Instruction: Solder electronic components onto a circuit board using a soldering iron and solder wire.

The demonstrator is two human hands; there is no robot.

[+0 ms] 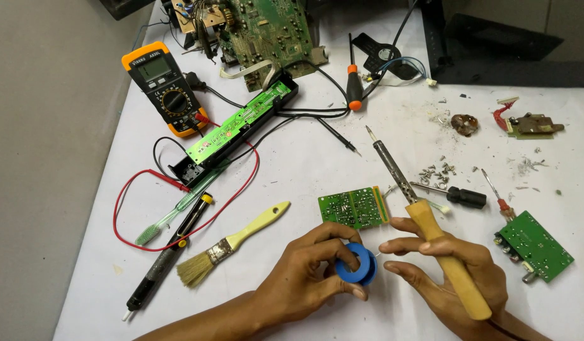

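My left hand (307,271) grips a blue spool of solder wire (361,264) just above the white table. My right hand (453,265) holds a soldering iron (424,221) by its yellow wooden handle, its metal tip pointing up and left. My right fingertips pinch the thin wire end coming off the spool. A small green circuit board (353,208) lies flat just beyond both hands, left of the iron's shaft.
A yellow-handled brush (235,243), a black desoldering pump (169,252), a green toothbrush (178,211) and red probe leads (124,208) lie left. A multimeter (165,88), a long green board (241,123), screwdrivers (353,82), loose screws (438,172) and another green board (535,245) surround the work spot.
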